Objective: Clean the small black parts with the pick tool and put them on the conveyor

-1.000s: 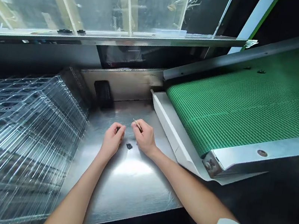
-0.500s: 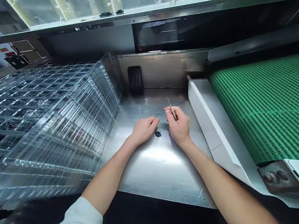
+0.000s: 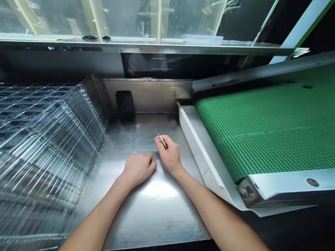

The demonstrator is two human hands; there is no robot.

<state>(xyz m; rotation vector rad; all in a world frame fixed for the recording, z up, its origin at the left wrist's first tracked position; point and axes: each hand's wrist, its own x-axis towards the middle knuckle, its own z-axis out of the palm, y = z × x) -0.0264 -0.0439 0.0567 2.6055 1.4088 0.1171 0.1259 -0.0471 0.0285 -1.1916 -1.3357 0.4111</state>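
My right hand (image 3: pixel 168 154) is closed around a thin pointed tool (image 3: pixel 162 141) with a tan handle. Its fine tip points up and away from me, to the left; its exact kind is too small to make out. To the left and slightly nearer, my left hand (image 3: pixel 139 168) rests on the shiny metal work surface (image 3: pixel 153 212), fingers curled and thumb bent. A small dark patch shows at those fingertips, but whatever they hold is hidden. Both hands are close together and appear apart.
On the left rises a stack of clear plastic trays (image 3: pixel 38 156), blurred, with dark parts in their pockets. A green mesh conveyor belt (image 3: pixel 282 122) runs on the right behind a white guard strip (image 3: pixel 203 156). A black phone-like object (image 3: pixel 125 106) leans on the back wall.
The view has swung right, shifting the scene left and down. The small black round part that lay beside my left hand is now out of sight, where its fingers are. The tool stays in my right hand.
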